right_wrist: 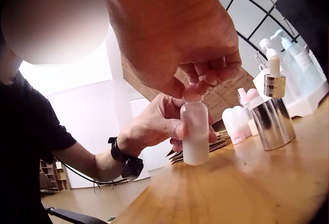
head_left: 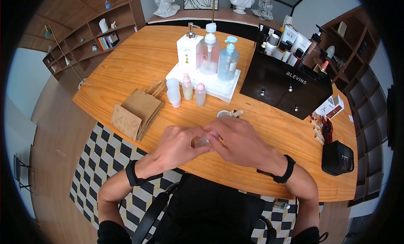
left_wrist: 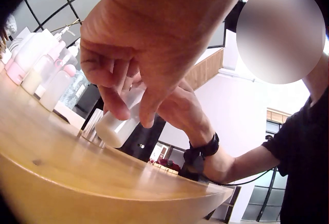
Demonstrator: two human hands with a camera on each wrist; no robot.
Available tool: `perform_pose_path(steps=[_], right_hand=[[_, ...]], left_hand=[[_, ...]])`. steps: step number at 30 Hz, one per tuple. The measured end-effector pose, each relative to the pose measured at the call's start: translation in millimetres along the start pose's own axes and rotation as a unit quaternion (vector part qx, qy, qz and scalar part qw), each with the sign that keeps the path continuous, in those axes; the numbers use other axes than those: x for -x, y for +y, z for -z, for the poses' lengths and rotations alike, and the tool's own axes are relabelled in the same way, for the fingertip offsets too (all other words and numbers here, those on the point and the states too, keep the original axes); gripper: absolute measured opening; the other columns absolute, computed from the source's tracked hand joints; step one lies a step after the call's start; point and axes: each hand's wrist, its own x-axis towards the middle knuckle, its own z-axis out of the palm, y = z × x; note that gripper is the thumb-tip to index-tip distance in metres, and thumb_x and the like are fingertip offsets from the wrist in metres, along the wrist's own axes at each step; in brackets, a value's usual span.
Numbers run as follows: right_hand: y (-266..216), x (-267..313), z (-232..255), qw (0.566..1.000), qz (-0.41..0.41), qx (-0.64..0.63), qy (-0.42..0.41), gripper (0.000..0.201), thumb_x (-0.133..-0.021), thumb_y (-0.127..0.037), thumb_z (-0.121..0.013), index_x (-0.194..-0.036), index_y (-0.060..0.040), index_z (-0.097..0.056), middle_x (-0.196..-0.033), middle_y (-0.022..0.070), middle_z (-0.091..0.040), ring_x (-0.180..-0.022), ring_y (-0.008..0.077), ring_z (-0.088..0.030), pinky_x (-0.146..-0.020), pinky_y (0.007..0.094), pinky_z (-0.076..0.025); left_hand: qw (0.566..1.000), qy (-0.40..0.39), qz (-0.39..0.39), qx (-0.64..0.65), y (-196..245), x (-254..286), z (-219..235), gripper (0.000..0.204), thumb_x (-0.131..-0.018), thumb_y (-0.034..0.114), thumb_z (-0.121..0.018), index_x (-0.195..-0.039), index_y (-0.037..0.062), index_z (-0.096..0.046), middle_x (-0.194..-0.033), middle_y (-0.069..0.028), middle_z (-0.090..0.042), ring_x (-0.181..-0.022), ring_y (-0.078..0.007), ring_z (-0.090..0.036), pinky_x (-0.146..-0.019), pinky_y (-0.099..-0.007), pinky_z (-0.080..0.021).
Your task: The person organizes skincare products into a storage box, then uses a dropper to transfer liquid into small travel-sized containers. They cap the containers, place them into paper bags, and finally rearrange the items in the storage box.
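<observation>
Over the table's near edge, my left hand [head_left: 176,144] grips a small translucent bottle [right_wrist: 195,136] with whitish liquid in its lower part. My right hand [head_left: 242,139] pinches the bottle's pinkish top [right_wrist: 193,96], its fingertips partly hiding it. The left wrist view shows the bottle [left_wrist: 117,131] tilted, base toward that camera. Just beyond the hands stands a shiny silver container [right_wrist: 273,123], and a dropper top [right_wrist: 275,77] with a gold collar shows at it. Farther left are a clear bottle with a pink ball-shaped cap [head_left: 200,94], a pink-topped spray bottle [head_left: 187,87] and a white-and-pink bottle [head_left: 173,92].
Folded brown paper bags [head_left: 141,109] lie at the left. Behind, a white tray [head_left: 225,92] bears several pump bottles. A black drawer box [head_left: 277,84] full of cosmetics stands at the back right. A small black case [head_left: 337,157] sits at the right edge.
</observation>
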Motion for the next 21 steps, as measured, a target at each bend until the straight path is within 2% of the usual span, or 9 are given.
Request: perform_pose_path(steps=[4, 8, 10, 11, 14, 16, 20, 21], right_hand=[[0.5, 2.6, -2.3, 0.997, 0.040, -0.037, 0.058, 0.017, -0.098, -0.016, -0.066, -0.104, -0.0004, -0.066, -0.094, 0.0201, -0.068, -0.087, 0.0381, -0.067, -0.075, 0.0493, -0.051], [-0.1, 0.3, 0.5, 0.992, 0.088, -0.009, 0.088, 0.017, -0.098, -0.015, -0.067, -0.104, -0.0001, -0.065, -0.090, 0.0204, -0.069, -0.082, 0.0390, -0.068, -0.072, 0.0490, -0.051], [-3.3, 0.1, 5.1, 0.999, -0.026, -0.016, -0.024, 0.018, -0.098, -0.016, -0.070, -0.105, -0.0006, -0.064, -0.087, 0.0192, -0.070, -0.080, 0.0386, -0.068, -0.070, 0.0482, -0.051], [-2.7, -0.1, 2.8, 0.999, -0.026, -0.016, -0.023, 0.018, -0.098, -0.016, -0.070, -0.105, -0.0006, -0.064, -0.087, 0.0192, -0.070, -0.080, 0.0386, -0.068, -0.070, 0.0482, -0.051], [0.9, 0.3, -7.6, 0.999, 0.006, -0.040, 0.028, 0.020, -0.098, -0.017, -0.071, -0.106, -0.0008, -0.062, -0.085, 0.0186, -0.070, -0.077, 0.0384, -0.067, -0.067, 0.0475, -0.050], [2.0, 1.0, -10.1, 0.992, 0.075, -0.030, 0.094, 0.021, -0.098, -0.017, -0.072, -0.107, -0.0004, -0.063, -0.082, 0.0172, -0.069, -0.076, 0.0384, -0.066, -0.069, 0.0483, -0.050], [-1.8, 0.9, -6.9, 0.986, 0.115, -0.013, 0.121, 0.022, -0.098, -0.017, -0.071, -0.109, 0.0003, -0.063, -0.083, 0.0162, -0.067, -0.078, 0.0375, -0.066, -0.072, 0.0488, -0.050], [-1.7, 0.9, -5.1, 0.987, 0.111, -0.001, 0.115, 0.021, -0.097, -0.015, -0.070, -0.110, -0.0001, -0.063, -0.089, 0.0160, -0.065, -0.083, 0.0367, -0.065, -0.075, 0.0489, -0.050]], left_hand=[[1.000, -0.014, 0.005, -0.010, 2.0, 2.3, 1.5, 0.038, -0.086, 0.035, -0.088, -0.110, 0.0065, -0.081, -0.072, -0.0128, -0.074, -0.061, -0.0275, -0.072, -0.060, -0.0387, -0.056], [1.000, -0.001, 0.005, 0.008, -2.1, 3.0, 0.5, 0.041, -0.085, 0.036, -0.089, -0.112, 0.0059, -0.080, -0.072, -0.0131, -0.074, -0.062, -0.0283, -0.072, -0.060, -0.0393, -0.056], [1.000, -0.011, -0.016, -0.013, 4.8, 2.9, 3.4, 0.043, -0.085, 0.037, -0.088, -0.114, 0.0059, -0.080, -0.073, -0.0134, -0.074, -0.063, -0.0289, -0.073, -0.060, -0.0400, -0.056], [1.000, -0.011, -0.017, -0.014, 4.9, 3.0, 3.7, 0.043, -0.085, 0.037, -0.088, -0.114, 0.0059, -0.080, -0.073, -0.0134, -0.074, -0.063, -0.0289, -0.073, -0.060, -0.0400, -0.056], [0.999, -0.039, 0.006, -0.033, 5.9, 3.6, 4.8, 0.044, -0.086, 0.037, -0.088, -0.115, 0.0057, -0.080, -0.074, -0.0132, -0.074, -0.064, -0.0291, -0.073, -0.060, -0.0401, -0.056], [0.999, -0.033, 0.000, -0.005, 7.7, 3.8, 6.6, 0.043, -0.087, 0.037, -0.087, -0.116, 0.0057, -0.079, -0.076, -0.0137, -0.075, -0.065, -0.0299, -0.074, -0.062, -0.0402, -0.056], [0.999, -0.029, 0.002, -0.027, 4.8, 3.2, 6.6, 0.041, -0.088, 0.036, -0.086, -0.115, 0.0060, -0.079, -0.076, -0.0147, -0.075, -0.066, -0.0312, -0.073, -0.063, -0.0407, -0.056], [0.999, -0.032, 0.009, -0.019, 5.6, 2.7, 7.4, 0.041, -0.088, 0.035, -0.086, -0.115, 0.0060, -0.079, -0.076, -0.0150, -0.075, -0.066, -0.0315, -0.073, -0.063, -0.0411, -0.056]])
